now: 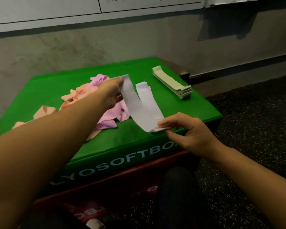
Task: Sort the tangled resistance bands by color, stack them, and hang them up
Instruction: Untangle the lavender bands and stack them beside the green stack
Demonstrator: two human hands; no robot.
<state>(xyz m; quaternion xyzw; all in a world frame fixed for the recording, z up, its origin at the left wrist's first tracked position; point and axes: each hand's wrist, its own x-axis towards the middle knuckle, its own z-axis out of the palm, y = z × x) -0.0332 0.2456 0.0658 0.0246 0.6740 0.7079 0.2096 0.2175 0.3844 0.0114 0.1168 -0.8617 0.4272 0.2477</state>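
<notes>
1. Nearest, the right hand (186, 131) pinches the near end of a pale lavender band (139, 106) between thumb and fingers, just above the front edge of the green soft box (106, 151) that serves as tabletop.
2. The band runs up and away to the left hand (111, 93), whose grip is curled round its far end, holding it stretched flat over the box.
3. Just beside it lies a small stack of lavender bands (144, 95), so this colour looks partly sorted.
4. Left of the hands, the pink bands (109, 116) and peach bands (79, 95) sit in one tangled heap, apparently not yet sorted.
5. Farthest right, a neat stack of pale green bands (172, 83) lies finished.
6. Judging from this, roughly half the sorting is left, and nothing is hung up yet.
</notes>
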